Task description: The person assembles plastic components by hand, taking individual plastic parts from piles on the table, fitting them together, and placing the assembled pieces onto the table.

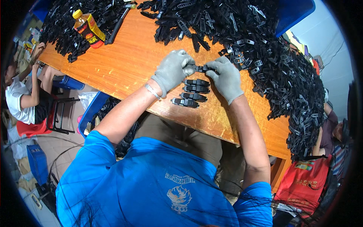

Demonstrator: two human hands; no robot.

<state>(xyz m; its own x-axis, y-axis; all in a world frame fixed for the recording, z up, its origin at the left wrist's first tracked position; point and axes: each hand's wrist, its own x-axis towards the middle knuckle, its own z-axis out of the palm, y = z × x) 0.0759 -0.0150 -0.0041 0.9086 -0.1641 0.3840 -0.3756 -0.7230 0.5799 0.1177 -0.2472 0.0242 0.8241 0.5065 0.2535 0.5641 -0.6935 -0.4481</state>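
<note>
Between my two grey-gloved hands is a small black plastic part [200,69], slim and oblong; its exact kind is too small to make out. My left hand [174,68] pinches its left end, and my right hand [226,77] grips the right end with thumb and fingers. Just below, nearer to me, several similar black plastic pieces [194,97] lie sideways in a short column on the wooden table [124,72]. The fingertips partly cover the held part.
A large heap of black plastic parts [291,87] curves from the far side down the right edge. Another heap [66,26] lies far left, beside a yellow-capped bottle [89,29]. Blue bins [92,111] stand around the table. People sit at left [28,94] and right.
</note>
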